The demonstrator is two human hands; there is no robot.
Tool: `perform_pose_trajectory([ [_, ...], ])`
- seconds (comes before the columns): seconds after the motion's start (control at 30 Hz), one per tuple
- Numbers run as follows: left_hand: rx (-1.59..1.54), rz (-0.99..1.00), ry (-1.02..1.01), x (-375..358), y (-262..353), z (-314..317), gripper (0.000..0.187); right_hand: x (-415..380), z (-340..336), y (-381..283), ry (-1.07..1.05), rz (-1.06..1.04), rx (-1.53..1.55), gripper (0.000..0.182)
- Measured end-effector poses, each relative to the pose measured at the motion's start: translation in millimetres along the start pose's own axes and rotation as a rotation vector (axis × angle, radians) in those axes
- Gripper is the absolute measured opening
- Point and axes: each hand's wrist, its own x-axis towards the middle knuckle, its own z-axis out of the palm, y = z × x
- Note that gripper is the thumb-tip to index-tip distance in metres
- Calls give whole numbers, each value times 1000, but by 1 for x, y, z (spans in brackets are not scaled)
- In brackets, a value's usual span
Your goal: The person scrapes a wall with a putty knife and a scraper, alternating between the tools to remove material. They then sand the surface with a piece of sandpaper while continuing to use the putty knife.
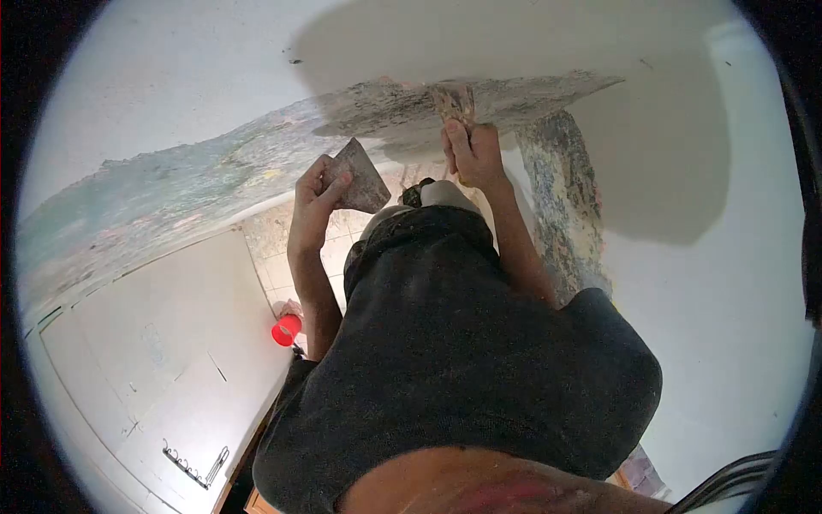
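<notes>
My left hand (318, 199) is closed around a broad putty knife (363, 178), its flat trapezoid blade grey and smeared with plaster. The handle is mostly hidden by my fingers. To the right, my right hand (476, 156) grips a second putty knife (454, 101), thumb laid along it. Its smeared blade overlaps the bare, stripped band of wall (390, 103), where paint has come away and mottled grey, green and pink patches show. The left blade is held out in front of my body, just below that band.
A second stripped strip (561, 197) runs down the wall on the right, beside white painted wall (693, 325). On the tiled floor (274, 265) at lower left stands a red cup-like container (287, 330). A white door (171, 343) carries a black hook rack (193, 467).
</notes>
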Motion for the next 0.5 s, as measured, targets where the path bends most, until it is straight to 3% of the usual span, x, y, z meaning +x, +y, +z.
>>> perform_pose_trajectory([
  [0.3,22,-25,-49,-2,2,10,14,3,-1,-14,-2,1,-65,52],
  [0.4,41,-22,-71,3,-1,7,14,0,-6,10,-21,-26,-192,54],
  [0.5,66,-8,-77,5,-13,6,12,14,3,-27,-15,-144,-155,53],
])
